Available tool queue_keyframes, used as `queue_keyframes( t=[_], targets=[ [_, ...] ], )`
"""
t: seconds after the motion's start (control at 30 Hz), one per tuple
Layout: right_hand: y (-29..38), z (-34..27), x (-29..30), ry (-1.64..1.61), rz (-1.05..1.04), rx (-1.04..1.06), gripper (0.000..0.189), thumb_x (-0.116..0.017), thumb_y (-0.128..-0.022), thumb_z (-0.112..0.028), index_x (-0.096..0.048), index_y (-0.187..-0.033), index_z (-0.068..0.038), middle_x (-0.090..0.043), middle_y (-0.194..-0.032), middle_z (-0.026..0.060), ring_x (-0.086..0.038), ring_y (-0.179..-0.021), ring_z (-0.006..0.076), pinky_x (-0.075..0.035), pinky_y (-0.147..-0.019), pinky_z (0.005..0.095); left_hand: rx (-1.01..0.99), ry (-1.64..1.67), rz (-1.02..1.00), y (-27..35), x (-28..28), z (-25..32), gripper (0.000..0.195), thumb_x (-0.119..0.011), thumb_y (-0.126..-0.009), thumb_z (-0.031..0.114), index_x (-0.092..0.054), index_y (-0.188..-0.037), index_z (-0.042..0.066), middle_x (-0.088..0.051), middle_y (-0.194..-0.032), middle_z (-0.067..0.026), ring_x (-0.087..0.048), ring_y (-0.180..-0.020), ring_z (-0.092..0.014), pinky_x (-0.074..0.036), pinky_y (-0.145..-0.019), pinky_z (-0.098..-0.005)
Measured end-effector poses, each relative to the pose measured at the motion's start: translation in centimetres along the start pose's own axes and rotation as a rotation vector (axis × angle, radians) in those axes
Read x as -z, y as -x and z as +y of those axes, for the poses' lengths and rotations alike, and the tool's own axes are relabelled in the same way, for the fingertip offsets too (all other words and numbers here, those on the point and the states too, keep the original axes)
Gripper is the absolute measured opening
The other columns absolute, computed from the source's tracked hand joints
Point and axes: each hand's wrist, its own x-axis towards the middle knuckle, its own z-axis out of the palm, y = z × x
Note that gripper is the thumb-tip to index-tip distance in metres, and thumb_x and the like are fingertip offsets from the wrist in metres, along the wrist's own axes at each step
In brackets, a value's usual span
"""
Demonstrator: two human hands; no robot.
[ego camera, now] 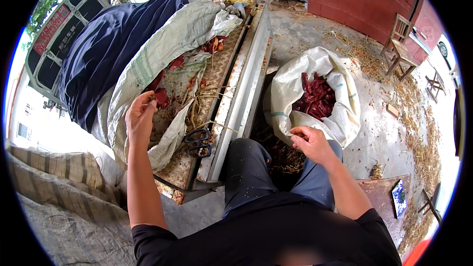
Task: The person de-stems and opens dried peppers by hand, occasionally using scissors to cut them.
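My left hand is over the left side of a rusty metal bench. It pinches a dried red chili pepper between thumb and fingertips. Around that hand lies an opened white woven sack with green stripes, more red peppers showing along its fold. My right hand is above my right knee, by the near rim of a white woven sack. Its fingers are curled, and whether they hold anything is unclear. Dark red chili peppers fill the middle of this upright sack.
Scissors with black handles lie near the rusty bench's edge, beside dry stems. Dark blue cloth covers a heap at left. A wooden chair stands at right; straw litters the floor. A phone rests on a board.
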Motion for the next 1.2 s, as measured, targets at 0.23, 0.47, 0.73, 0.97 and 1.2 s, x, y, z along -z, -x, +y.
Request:
queue_keyframes(
  t=[0.23,0.47,0.73,0.97,1.2],
  targets=[
    [-1.2,-10.5,-5.3,0.211,-0.007,0.621,0.057,-0.078,-0.089,-0.031,-0.057,-0.135,-0.004,-0.065,-0.124,0.0168,-0.065,-0.113,0.0313,-0.049,-0.101,0.0436,0.231,0.648,-0.406,12.6,-8.3,6.7,0.027,-0.067,-0.093,0.0,-0.066,-0.12,-0.003,-0.074,-0.1,-0.0082,-0.068,-0.088,-0.012,-0.053,-0.078,-0.0246],
    [-0.6,-10.1,-6.2,0.136,-0.285,0.572,0.028,-0.069,-0.097,-0.023,-0.064,-0.112,0.0,-0.065,-0.103,0.0153,-0.066,-0.095,0.0369,-0.053,-0.084,0.0455,-0.131,0.62,-0.559,15.4,-12.2,6.1,0.028,-0.073,-0.093,0.004,-0.072,-0.121,-0.001,-0.067,-0.113,-0.0085,-0.063,-0.105,-0.017,-0.054,-0.09,-0.0304],
    [-0.4,-9.3,-6.5,-0.12,-0.309,0.529,0.025,-0.065,-0.102,-0.024,-0.066,-0.104,0.001,-0.063,-0.085,0.0127,-0.064,-0.076,0.0294,-0.053,-0.07,0.0388,-0.386,0.35,-0.522,14.7,-13.1,6.9,0.023,-0.073,-0.096,0.014,-0.076,-0.113,-0.001,-0.072,-0.119,-0.0171,-0.067,-0.114,-0.028,-0.053,-0.1,-0.0385],
    [0.1,-8.1,-7.2,-1.117,-0.812,-0.184,0.03,-0.061,-0.107,-0.031,-0.069,-0.098,-0.003,-0.055,-0.073,-0.0018,-0.046,-0.059,0.0054,-0.035,-0.052,0.0223,0.123,1.14,-0.58,17.2,-15.3,7.2,0.027,-0.064,-0.103,0.019,-0.074,-0.113,-0.005,-0.072,-0.123,-0.0236,-0.065,-0.123,-0.037,-0.049,-0.109,-0.0479],
    [0.2,-8.1,-5.5,-0.181,-0.557,0.327,0.033,-0.061,-0.106,-0.03,-0.069,-0.09,-0.002,-0.062,-0.075,-0.0008,-0.053,-0.063,0.0077,-0.042,-0.059,0.0255,0.036,0.483,-0.322,16.0,-14.2,8.4,0.021,-0.065,-0.103,0.009,-0.075,-0.113,-0.006,-0.076,-0.112,-0.0151,-0.07,-0.098,-0.016,-0.057,-0.087,-0.0293]
  ],
)
